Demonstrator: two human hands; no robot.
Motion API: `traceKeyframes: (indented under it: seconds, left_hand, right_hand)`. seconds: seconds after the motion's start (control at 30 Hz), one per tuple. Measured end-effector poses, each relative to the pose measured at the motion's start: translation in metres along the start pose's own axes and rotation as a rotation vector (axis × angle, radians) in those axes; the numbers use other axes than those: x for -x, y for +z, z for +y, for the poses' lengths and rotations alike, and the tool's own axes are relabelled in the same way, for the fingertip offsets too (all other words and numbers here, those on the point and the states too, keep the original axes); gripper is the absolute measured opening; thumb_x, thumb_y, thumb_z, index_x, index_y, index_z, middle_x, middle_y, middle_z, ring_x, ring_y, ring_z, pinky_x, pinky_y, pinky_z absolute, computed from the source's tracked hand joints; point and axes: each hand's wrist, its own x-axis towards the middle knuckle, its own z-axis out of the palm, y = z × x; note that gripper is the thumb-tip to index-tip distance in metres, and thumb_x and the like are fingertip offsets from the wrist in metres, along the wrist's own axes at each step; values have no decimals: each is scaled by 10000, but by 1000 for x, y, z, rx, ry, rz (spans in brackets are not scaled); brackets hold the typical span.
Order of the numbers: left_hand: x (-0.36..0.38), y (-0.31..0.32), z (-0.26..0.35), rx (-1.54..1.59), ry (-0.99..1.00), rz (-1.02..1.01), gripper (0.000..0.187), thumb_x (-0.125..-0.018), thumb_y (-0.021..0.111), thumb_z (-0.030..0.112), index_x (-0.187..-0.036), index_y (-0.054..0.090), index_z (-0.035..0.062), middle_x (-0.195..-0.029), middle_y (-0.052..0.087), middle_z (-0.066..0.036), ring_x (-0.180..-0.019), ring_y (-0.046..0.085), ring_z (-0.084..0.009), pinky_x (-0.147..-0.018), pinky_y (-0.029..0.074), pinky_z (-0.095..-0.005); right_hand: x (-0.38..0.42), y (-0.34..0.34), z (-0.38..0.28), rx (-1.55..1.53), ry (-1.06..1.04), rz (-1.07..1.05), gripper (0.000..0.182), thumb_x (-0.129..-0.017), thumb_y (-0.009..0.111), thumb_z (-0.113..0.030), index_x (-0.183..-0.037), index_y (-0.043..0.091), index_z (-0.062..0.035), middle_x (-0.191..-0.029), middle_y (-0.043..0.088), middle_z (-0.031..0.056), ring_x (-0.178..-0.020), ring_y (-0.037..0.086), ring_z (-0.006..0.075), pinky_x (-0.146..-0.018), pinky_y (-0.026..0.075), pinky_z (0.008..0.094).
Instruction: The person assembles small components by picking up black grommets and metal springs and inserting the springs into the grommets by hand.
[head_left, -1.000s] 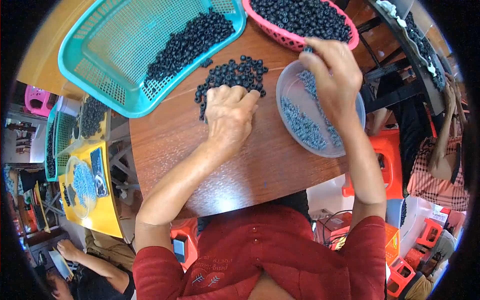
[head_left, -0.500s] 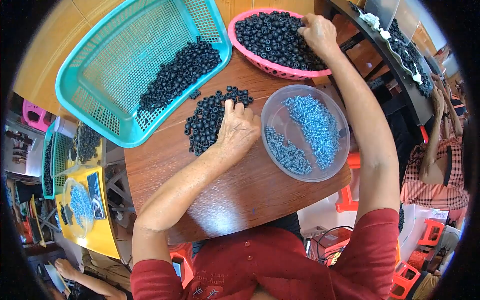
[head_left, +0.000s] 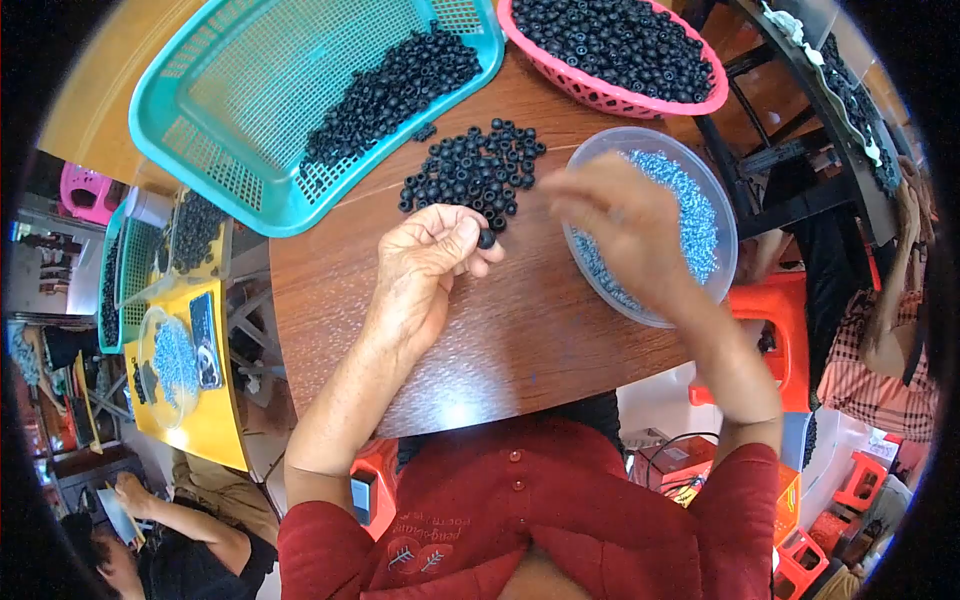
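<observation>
My left hand pinches a black round part between thumb and fingers, just in front of a loose pile of black parts on the brown table. Blurred by motion, my right hand is over the left side of a round clear tub that holds small blue pieces. Whether its fingers hold anything is hidden by the blur. Behind the tub stands a pink basket full of black parts.
A teal basket with black parts stands at the back left. On the left, a yellow table carries another tub of blue pieces and a phone. Other people sit at the lower left and far right. Red stools are at the right.
My right hand has left the pink basket and come down over the clear tub. My left hand has drawn back from the pile and turned, now showing a black part. The view has shifted.
</observation>
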Motion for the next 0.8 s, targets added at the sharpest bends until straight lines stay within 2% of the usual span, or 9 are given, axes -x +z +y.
traceKeyframes:
  seconds: [0.1,0.2,0.33,0.63,0.7,0.8]
  left_hand:
    - [14,-4,-5,115,-25,18,144,-874,644,82,-954,606,-31,-807,654,-103,-673,623,-145,-604,484,-234]
    - [25,2,-12,156,56,90,120,-874,646,74,-935,609,-22,-804,643,-74,-661,610,-134,-603,488,-237]
    - [35,3,-19,11,187,115,131,-877,647,73,-958,617,-25,-827,648,-66,-675,611,-122,-603,488,-228]
    - [53,1,-20,-17,179,85,202,-833,666,-28,-1029,618,-34,-893,659,-55,-779,621,-102,-740,515,-237]
    - [57,3,-19,-321,337,120,242,-830,671,-28,-1063,606,-19,-933,654,-54,-840,605,-90,-761,497,-219]
    - [60,3,-18,-448,387,111,293,-822,685,-21,-1099,589,-9,-971,643,-53,-886,588,-84,-777,484,-211]
  right_hand:
    - [27,32,-17,-122,-7,20,171,-722,699,-28,-889,667,-34,-780,616,104,-734,575,270,-647,464,359]
    - [36,50,-33,-210,9,98,173,-711,706,-28,-879,669,-42,-793,621,92,-735,573,260,-636,456,350]
    - [40,59,-39,-126,-16,167,194,-687,713,-14,-874,664,-40,-801,623,88,-740,569,260,-635,454,350]
    - [55,65,-45,-200,36,218,264,-653,713,32,-897,667,-57,-823,620,96,-739,562,267,-633,444,353]
    - [57,65,-46,-171,-1,227,286,-652,714,34,-920,668,-56,-819,619,95,-731,555,264,-623,438,351]
    - [60,68,-44,-147,-58,241,299,-648,719,31,-931,669,-53,-815,614,94,-717,549,261,-601,432,346]
